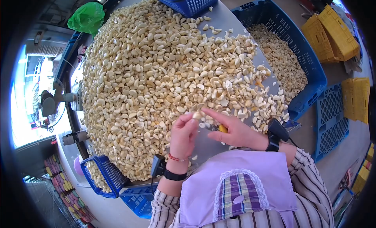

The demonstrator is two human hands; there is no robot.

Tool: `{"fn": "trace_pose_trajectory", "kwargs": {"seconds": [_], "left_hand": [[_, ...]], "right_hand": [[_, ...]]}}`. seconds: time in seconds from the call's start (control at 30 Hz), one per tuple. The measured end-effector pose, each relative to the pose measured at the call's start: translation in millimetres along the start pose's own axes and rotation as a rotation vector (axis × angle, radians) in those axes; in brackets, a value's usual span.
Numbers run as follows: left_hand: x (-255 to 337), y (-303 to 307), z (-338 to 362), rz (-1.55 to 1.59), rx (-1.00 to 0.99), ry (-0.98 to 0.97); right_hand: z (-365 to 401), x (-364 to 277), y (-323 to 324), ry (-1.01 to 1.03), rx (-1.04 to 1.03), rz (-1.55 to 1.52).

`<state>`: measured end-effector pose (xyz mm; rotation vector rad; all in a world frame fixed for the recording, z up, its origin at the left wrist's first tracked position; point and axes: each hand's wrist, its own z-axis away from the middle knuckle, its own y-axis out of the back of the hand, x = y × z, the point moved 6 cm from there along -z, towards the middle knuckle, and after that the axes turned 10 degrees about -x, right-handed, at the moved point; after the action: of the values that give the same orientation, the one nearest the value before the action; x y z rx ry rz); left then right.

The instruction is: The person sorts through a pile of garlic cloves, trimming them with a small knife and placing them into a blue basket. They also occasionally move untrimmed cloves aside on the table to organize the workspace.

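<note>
A broad heap of pale, curved kernels that look like cashews [141, 71] covers the table in front of me. At the heap's near edge, my left hand [183, 136] pinches one pale kernel [197, 115] between thumb and fingertips. My right hand [237, 131] is close beside it, index finger stretched toward that kernel. A small tool with a yellow handle [223, 128] sits in the right palm under curled fingers; its working end cannot be made out. Loose kernels lie on the metal tabletop [209, 147] below both hands.
A large blue crate [313, 71] of kernels stands right of the table. Blue baskets sit at the far edge [192, 2] and near left corner [105, 175]. A green plastic bag [87, 17] and a fan [49, 104] are left; yellow crates [333, 34] are right.
</note>
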<state>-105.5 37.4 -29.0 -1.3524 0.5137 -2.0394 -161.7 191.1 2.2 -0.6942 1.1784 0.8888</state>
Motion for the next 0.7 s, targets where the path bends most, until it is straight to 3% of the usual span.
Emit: {"fn": "trace_pose_trajectory", "kwargs": {"seconds": [0.17,0.23,0.3,0.33,0.37,0.4,0.43,0.53,0.6,0.63,0.7], "left_hand": [[-9,-30,9,-0.095,0.065,0.045],[-10,-29,13,-0.097,0.037,0.038],[-14,-33,18,0.108,-0.213,0.04],[-12,-29,18,0.104,-0.208,0.037],[-7,-34,18,0.317,-0.338,-0.016],[2,-38,19,0.53,-0.468,-0.067],[13,-26,18,0.496,-0.306,-0.117],[42,34,1,0.488,-0.264,-0.226],[65,74,-4,-0.939,0.389,-0.033],[63,83,-10,-0.941,0.391,-0.036],[58,67,-22,-1.623,0.058,-0.309]], "right_hand": [[3,-1,0,-0.01,-0.006,-0.039],[3,0,0,0.102,0.018,-0.144],[3,7,4,0.04,0.031,-0.176],[2,12,5,-0.02,0.047,-0.207],[5,12,7,-0.166,0.053,-0.349],[4,14,8,-0.16,0.048,-0.352],[5,18,12,-0.129,0.094,-0.426],[5,20,20,-0.096,0.138,-0.538],[2,23,20,-0.084,0.138,-0.557],[1,23,19,-0.081,0.136,-0.557],[1,22,17,-0.101,0.113,-0.457]]}}
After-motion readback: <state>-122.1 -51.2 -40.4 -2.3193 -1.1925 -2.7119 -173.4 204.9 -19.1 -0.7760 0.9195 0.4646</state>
